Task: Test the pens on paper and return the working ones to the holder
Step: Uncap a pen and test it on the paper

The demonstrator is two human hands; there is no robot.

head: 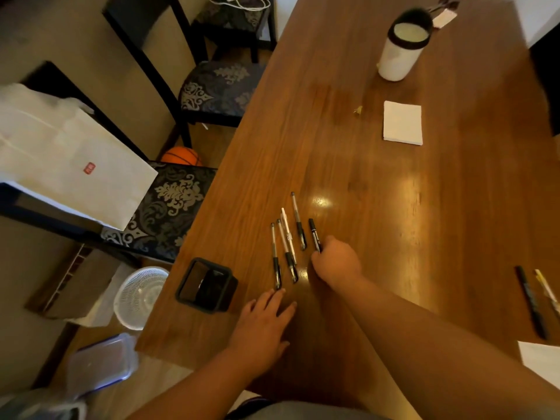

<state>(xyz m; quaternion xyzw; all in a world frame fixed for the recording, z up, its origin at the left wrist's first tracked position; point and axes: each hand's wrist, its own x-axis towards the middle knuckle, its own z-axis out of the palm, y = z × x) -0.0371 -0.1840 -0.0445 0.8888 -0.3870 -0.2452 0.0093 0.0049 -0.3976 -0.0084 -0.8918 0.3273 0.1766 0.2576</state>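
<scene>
Several pens lie side by side on the wooden table (363, 177). My right hand (336, 262) curls round the near end of a black pen (314, 233), the rightmost of the row. Left of it lie a clear pen with a black grip (298, 222), a white pen (288, 234) and two more clear pens (275, 256). My left hand (263, 319) rests flat on the table, its fingertips touching the tip of the leftmost pen. A black square pen holder (206, 284) stands at the table's left edge. A white paper pad (402, 122) lies farther back.
A white jar with a black rim (400, 50) stands at the far end. A black marker (531, 301) and a yellowish pen (547, 291) lie at the right edge beside a white sheet (542, 359). Chairs, a paper bag (66, 153) and a basketball (181, 156) are left of the table.
</scene>
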